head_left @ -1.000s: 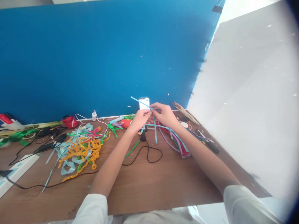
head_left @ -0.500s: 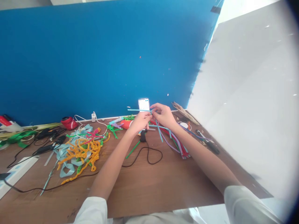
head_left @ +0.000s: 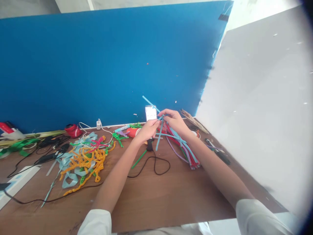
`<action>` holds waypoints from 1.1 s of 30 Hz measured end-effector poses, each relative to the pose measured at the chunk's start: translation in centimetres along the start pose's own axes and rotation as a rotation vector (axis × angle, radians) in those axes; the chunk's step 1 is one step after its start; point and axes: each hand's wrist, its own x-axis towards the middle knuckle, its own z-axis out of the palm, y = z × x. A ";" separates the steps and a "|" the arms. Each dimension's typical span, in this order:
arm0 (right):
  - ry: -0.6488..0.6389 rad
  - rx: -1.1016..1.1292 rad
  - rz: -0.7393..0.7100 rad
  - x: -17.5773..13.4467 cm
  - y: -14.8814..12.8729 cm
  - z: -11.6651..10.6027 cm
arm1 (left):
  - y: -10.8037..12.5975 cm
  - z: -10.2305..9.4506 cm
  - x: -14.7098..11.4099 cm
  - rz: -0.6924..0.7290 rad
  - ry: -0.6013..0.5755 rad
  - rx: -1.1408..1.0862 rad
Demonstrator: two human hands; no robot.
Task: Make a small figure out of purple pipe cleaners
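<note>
Above the table's far side, both hands meet on light blue pipe cleaners point(head_left: 159, 138). My left hand point(head_left: 148, 129) pinches them from the left, thumb uppermost. My right hand point(head_left: 175, 122) pinches them from the right, close to the left fingertips. One blue end point(head_left: 149, 102) sticks up to the left and another hangs down between the hands. Exactly how the strands cross is hidden by the fingers. Under my right forearm lies a bundle of red, purple and blue pipe cleaners point(head_left: 192, 160). A lit phone point(head_left: 151, 113) stands just behind my hands.
Left on the brown table point(head_left: 146, 202) lie a heap of orange twisted pipe cleaners point(head_left: 90, 160), pale blue ribbon point(head_left: 70, 179) and a white power strip point(head_left: 19, 182). A black cable point(head_left: 161, 157) loops in the middle. A blue partition point(head_left: 110, 65) stands behind; a dark marker point(head_left: 221, 156) lies right.
The upper blue end has swung from level to slanting up-left. The hanging end now leans down-left instead of down-right. Both hands stay close together.
</note>
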 end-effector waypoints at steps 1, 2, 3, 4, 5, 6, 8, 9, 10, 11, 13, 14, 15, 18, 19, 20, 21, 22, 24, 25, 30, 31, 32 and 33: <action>-0.016 -0.046 -0.008 0.1 0.1 -0.1 | 0.2 -0.3 -0.1 -0.007 0.009 0.009; -0.021 -0.090 -0.024 0.1 0.2 -0.2 | 0.4 -0.5 -0.2 -0.017 0.013 0.016; -0.022 -0.138 -0.043 0.2 0.3 -0.2 | 0.5 -0.7 -0.2 -0.025 0.016 0.018; -0.020 -0.191 -0.062 0.2 0.4 -0.2 | 0.6 -0.9 -0.2 -0.036 0.014 0.017; -0.015 -0.248 -0.080 0.2 0.4 -0.2 | 0.6 -1.1 -0.2 -0.048 0.009 0.017; -0.013 -0.304 -0.092 0.2 0.4 -0.2 | 0.6 -1.2 -0.2 -0.058 0.000 0.017; -0.033 -0.398 -0.092 0.1 0.2 -0.2 | 0.6 -1.4 -0.1 -0.063 -0.026 0.028; -0.053 -0.433 -0.084 0.1 0.1 -0.3 | 0.5 -1.4 0.0 -0.057 -0.035 0.039; -0.075 -0.460 -0.074 0.0 -0.1 -0.3 | 0.4 -1.4 0.0 -0.050 -0.040 0.054; -0.096 -0.482 -0.065 0.0 -0.3 -0.4 | 0.3 -1.4 0.1 -0.042 -0.042 0.071; -0.122 -0.520 -0.057 -0.1 -0.7 -0.6 | 0.1 -1.3 0.1 -0.034 -0.037 0.106; -0.131 -0.539 -0.058 -0.2 -0.8 -0.7 | 0.0 -1.3 0.1 -0.034 -0.035 0.124; -0.140 -0.556 -0.058 -0.2 -1.0 -0.8 | -0.1 -1.2 0.1 -0.036 -0.034 0.140; -0.158 -0.605 -0.048 -0.2 -1.2 -1.0 | -0.4 -1.3 0.1 -0.041 -0.049 0.165; -0.155 -0.623 -0.043 -0.3 -1.3 -1.0 | -0.4 -1.3 0.1 -0.045 -0.058 0.166; -0.145 -0.647 -0.039 -0.3 -1.3 -1.0 | -0.4 -1.3 0.0 -0.050 -0.063 0.166; -0.129 -0.675 -0.039 -0.4 -1.4 -0.9 | -0.4 -1.3 0.1 -0.053 -0.063 0.165; -0.111 -0.705 -0.043 -0.5 -1.4 -0.8 | -0.4 -1.3 0.1 -0.054 -0.059 0.162; -0.066 -0.768 -0.055 -0.7 -1.5 -0.5 | -0.4 -1.3 0.0 -0.049 -0.046 0.153; -0.045 -0.797 -0.062 -0.8 -1.6 -0.4 | -0.3 -1.3 0.0 -0.047 -0.039 0.149; 0.063 -0.868 -0.117 -1.0 -1.6 -0.4 | -0.1 -1.3 -0.2 -0.031 -0.005 0.165; 0.082 -0.855 -0.129 -1.0 -1.6 -0.6 | 0.0 -1.4 -0.2 -0.021 -0.003 0.169; 0.099 -0.833 -0.136 -1.0 -1.6 -0.7 | 0.1 -1.4 -0.2 -0.011 -0.005 0.175; 0.113 -0.800 -0.140 -0.9 -1.6 -0.9 | 0.1 -1.4 -0.3 -0.002 -0.014 0.188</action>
